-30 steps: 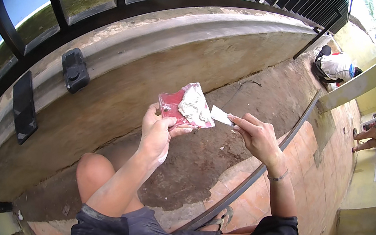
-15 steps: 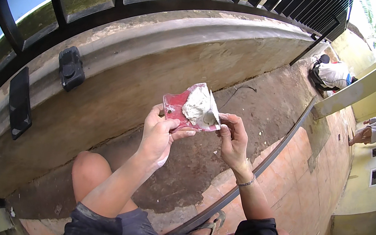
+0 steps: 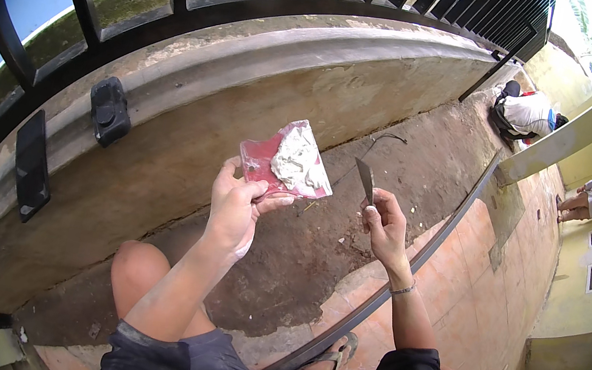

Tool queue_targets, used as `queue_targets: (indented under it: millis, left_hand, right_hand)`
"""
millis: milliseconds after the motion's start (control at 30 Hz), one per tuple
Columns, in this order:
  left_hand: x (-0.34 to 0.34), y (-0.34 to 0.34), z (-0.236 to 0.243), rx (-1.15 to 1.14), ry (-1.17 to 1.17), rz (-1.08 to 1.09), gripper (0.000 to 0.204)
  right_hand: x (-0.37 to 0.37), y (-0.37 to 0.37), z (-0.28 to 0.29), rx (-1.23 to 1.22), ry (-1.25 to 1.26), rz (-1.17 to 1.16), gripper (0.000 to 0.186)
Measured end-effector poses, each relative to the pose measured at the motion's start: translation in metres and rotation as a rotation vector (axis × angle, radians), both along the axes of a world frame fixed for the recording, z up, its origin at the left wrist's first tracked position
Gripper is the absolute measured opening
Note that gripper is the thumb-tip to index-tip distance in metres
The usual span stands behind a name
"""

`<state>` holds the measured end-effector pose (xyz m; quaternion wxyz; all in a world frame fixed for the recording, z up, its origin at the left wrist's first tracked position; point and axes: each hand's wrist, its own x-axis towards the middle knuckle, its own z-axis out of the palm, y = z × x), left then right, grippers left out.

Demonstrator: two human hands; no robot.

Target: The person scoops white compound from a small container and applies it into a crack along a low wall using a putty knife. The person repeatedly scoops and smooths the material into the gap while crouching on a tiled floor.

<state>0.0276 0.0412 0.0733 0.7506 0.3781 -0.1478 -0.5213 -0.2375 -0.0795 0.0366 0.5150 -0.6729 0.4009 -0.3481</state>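
Note:
My left hand (image 3: 234, 214) grips a small, pinkish-red plastic square (image 3: 259, 158) from below, thumb on its near edge, with a lump of white paste (image 3: 295, 156) spread over its right part. To the right of it, my right hand (image 3: 384, 236) is closed on a thin scraper (image 3: 364, 178), its dark metal blade upright and angled toward the upper left, apart from the plastic square. White smears mark fingers of both hands.
Black railing (image 3: 186, 0) tops a concrete ledge holding two dark objects (image 3: 34, 165) (image 3: 109, 111). A metal bar (image 3: 436, 248) crosses the ground beside tiled flooring (image 3: 476, 311). Two other people (image 3: 524, 116) (image 3: 584, 200) crouch or bend farther off at the right.
My right hand first brought the scraper to the paste and square, then drew it away rightward, tilting the blade upright. The square in my left hand has shifted slightly left.

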Motion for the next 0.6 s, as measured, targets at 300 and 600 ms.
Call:
queue_targets:
  millis: [300, 600]
  left_hand:
    - [-0.014, -0.007, -0.005, 0.031, 0.046, -0.129, 0.049]
    - [-0.019, -0.006, -0.004, 0.030, 0.084, -0.157, 0.049]
  right_hand:
    - [0.015, -0.001, 0.017, 0.294, -0.481, 0.119, 0.031]
    - [0.033, -0.003, -0.005, 0.149, -0.527, 0.152, 0.018]
